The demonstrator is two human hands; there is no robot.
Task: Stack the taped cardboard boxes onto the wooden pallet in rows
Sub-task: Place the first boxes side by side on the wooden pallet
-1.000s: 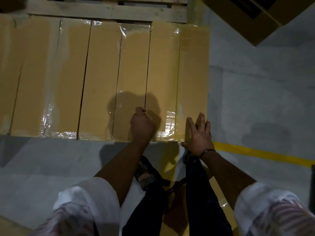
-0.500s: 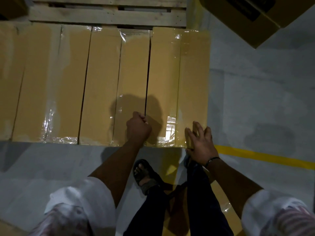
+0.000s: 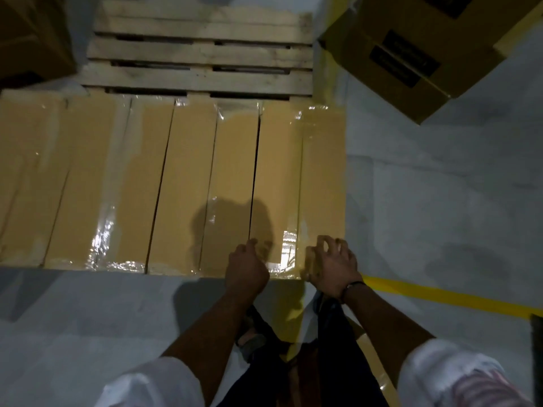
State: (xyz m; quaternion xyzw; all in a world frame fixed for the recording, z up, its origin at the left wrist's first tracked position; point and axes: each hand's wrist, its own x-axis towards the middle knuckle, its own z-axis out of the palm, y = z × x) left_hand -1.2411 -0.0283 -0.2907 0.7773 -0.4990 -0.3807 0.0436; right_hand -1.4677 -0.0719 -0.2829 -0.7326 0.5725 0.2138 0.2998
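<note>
Four taped boxes (image 3: pixel 188 186) on one pallet (image 3: pixel 199 54), left hand (image 3: pixel 246 268) fisted empty, right hand (image 3: pixel 332 267) clawed, grip unclear

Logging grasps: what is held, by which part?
Cannot tell: at the rightmost box, left hand curls by the gap, right hand over the near corner.

A row of tan matt cardboard boxes (image 3: pixel 188 183) fills the frame's middle, their seams covered in glossy, wrinkled clear tape (image 3: pixel 102 239). At upper centre, the pale wooden slatted pallet (image 3: pixel 199 54) looks rough and unfinished. The grey concrete floor (image 3: pixel 440 201) is smooth and dull.
</note>
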